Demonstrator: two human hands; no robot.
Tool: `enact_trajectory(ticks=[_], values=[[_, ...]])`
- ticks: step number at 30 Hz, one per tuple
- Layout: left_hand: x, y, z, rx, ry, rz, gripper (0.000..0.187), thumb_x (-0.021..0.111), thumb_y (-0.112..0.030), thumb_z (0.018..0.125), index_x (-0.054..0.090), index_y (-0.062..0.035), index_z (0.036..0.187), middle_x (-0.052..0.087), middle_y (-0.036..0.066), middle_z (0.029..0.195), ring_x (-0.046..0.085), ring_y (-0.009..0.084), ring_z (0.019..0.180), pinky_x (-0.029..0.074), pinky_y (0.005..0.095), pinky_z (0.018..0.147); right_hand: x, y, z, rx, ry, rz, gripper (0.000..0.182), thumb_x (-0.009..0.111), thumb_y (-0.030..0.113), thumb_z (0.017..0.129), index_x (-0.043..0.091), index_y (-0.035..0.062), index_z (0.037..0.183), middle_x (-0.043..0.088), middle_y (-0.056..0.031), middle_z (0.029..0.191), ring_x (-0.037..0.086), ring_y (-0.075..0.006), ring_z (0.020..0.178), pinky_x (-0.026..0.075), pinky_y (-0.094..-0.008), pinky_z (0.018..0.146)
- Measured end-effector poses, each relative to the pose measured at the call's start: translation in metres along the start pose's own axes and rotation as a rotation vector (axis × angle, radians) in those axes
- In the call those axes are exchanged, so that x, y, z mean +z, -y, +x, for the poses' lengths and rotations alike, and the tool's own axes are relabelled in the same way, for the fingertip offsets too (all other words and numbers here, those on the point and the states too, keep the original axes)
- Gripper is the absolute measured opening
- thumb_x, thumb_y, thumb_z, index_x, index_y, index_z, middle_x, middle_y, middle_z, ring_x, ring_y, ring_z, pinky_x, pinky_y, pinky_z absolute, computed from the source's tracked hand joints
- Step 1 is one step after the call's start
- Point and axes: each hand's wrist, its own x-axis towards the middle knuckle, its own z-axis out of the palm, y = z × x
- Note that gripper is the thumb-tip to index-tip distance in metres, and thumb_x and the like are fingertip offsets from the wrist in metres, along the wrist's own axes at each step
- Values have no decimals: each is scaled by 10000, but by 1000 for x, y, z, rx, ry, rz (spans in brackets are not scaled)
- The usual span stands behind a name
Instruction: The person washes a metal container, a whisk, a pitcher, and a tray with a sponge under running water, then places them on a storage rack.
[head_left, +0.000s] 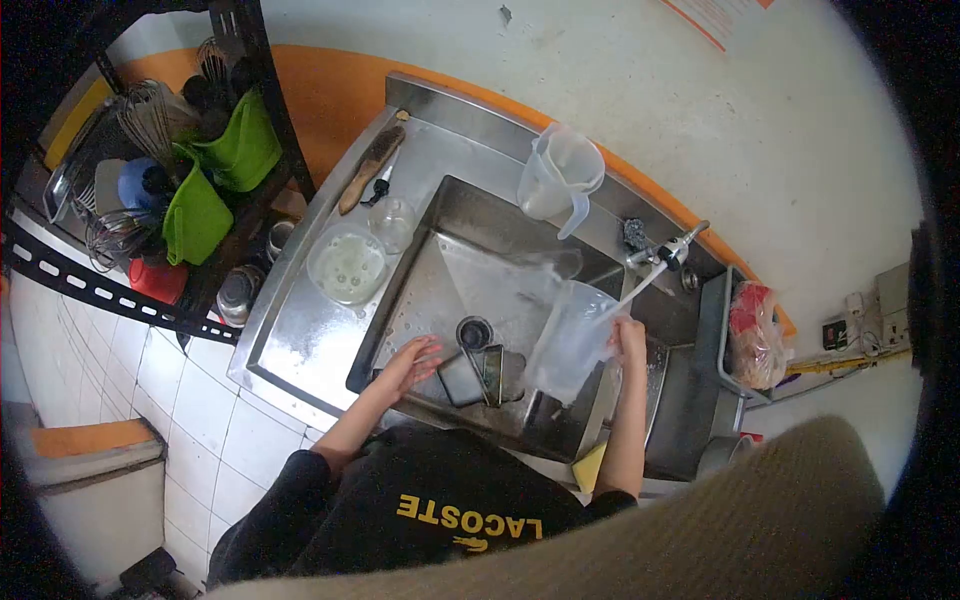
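Observation:
My right hand (628, 342) is closed on a translucent plastic jug (568, 345), tilted over the stainless steel sink (420, 290). The tap's white spout (640, 288) reaches down to the jug, with blurred water or clear plastic beyond it. My left hand (408, 368) hovers over the sink's front left edge, fingers spread and holding nothing. Close to it, small rectangular metal containers (462, 380) lie in the basin beside the black drain (474, 333). A yellow sponge or cloth (590, 467) rests at the front edge, near my right forearm.
Translucent jugs (560, 175) stand behind the sink. On the left drainboard are a bowl of soapy liquid (347, 264), a clear cup (392, 224) and a wooden brush (372, 168). A rack at left holds green bins (198, 215) and whisks. A grey tray (712, 320) sits right.

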Motion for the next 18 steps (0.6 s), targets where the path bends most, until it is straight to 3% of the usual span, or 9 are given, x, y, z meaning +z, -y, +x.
enact_trajectory(ticks=[2, 5, 8, 9, 12, 13, 16, 18], values=[[8, -8, -1, 18, -1, 10, 355, 440, -341, 907, 459, -138, 1198, 501, 21, 1185, 516, 157, 979, 419, 278, 833, 5, 6, -22, -12, -65, 47, 150, 509, 115, 768, 525, 30, 646, 452, -16, 507, 418, -121, 384, 360, -269, 360], [14, -13, 0, 40, 31, 1, 337, 434, -325, 911, 465, -137, 1190, 506, 12, 1177, 523, 151, 977, 420, 279, 834, 6, 16, -45, -2, 202, -27, 175, 526, 161, 783, 531, 41, 655, 436, 7, 502, 404, -106, 382, 356, -261, 366], [14, -19, -3, 54, 24, -14, 317, 436, -314, 911, 476, -141, 1173, 512, 9, 1164, 527, 150, 976, 424, 276, 828, -2, 35, -60, 14, 165, -49, 159, 530, 155, 782, 532, 61, 654, 421, 20, 495, 399, -99, 384, 341, -252, 363], [13, -19, -5, 53, 13, -21, 309, 438, -310, 911, 481, -141, 1166, 515, 9, 1159, 528, 149, 975, 425, 275, 825, -9, 33, -57, -61, 178, 104, 225, 532, 190, 821, 503, 80, 627, 410, 26, 490, 387, -91, 376, 317, -244, 353], [2, -14, -6, 55, -40, -73, 291, 448, -306, 907, 494, -144, 1144, 520, 9, 1143, 527, 147, 976, 428, 276, 818, -18, 17, -55, -143, -69, 23, 330, 535, 322, 869, 540, 70, 656, 424, 26, 479, 384, -71, 381, 305, -243, 354], [-3, -13, -6, 52, -52, -83, 286, 451, -303, 906, 498, -142, 1137, 522, 7, 1138, 529, 147, 972, 430, 276, 813, -14, 16, -62, -128, -59, 30, 370, 530, 329, 873, 442, 103, 593, 383, 34, 483, 360, -69, 379, 289, -232, 355], [-16, -8, -5, 49, -82, -104, 278, 458, -297, 903, 500, -136, 1125, 530, 7, 1132, 537, 142, 962, 433, 272, 800, -4, 43, -94, -130, 50, -29, 370, 524, 319, 879, 432, 110, 588, 361, 44, 476, 335, -64, 368, 267, -229, 348], [-23, -7, -4, 63, -95, -103, 281, 458, -296, 901, 491, -132, 1128, 539, 11, 1141, 547, 135, 957, 429, 261, 793, -16, 29, -74, -221, -79, 64, 352, 520, 314, 885, 435, 113, 609, 335, 55, 478, 313, -54, 370, 244, -225, 348]])
